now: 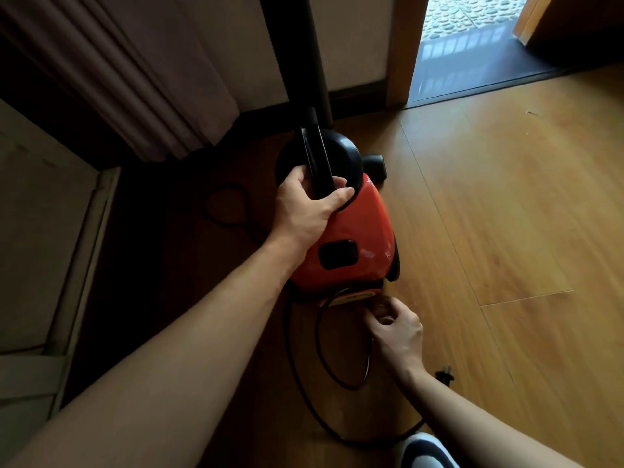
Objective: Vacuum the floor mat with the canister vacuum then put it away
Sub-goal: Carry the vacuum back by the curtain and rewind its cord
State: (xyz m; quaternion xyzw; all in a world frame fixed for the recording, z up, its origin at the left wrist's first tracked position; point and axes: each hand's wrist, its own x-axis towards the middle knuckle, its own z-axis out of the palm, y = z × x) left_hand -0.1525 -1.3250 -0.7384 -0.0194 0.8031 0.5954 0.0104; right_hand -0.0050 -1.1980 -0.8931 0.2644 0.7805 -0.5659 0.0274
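Observation:
The red and black canister vacuum [354, 238] stands on the wooden floor near the wall. My left hand [305, 207] grips its top where the black wand [317, 157] stands up from the black front. At the vacuum's rear, my right hand [395, 327] pinches the black power cord [320, 346], which loops over the floor below. The cord's plug [445, 375] lies on the floor just right of my right wrist. The black floor nozzle [374, 165] pokes out beyond the vacuum. No floor mat is in view.
A brown curtain [135, 79] hangs at the upper left above a pale cushion or mattress [37, 231]. A tall dark post [297, 52] rises behind the vacuum. An open doorway [472, 49] is at the upper right. My shoe [425, 450] shows at the bottom edge.

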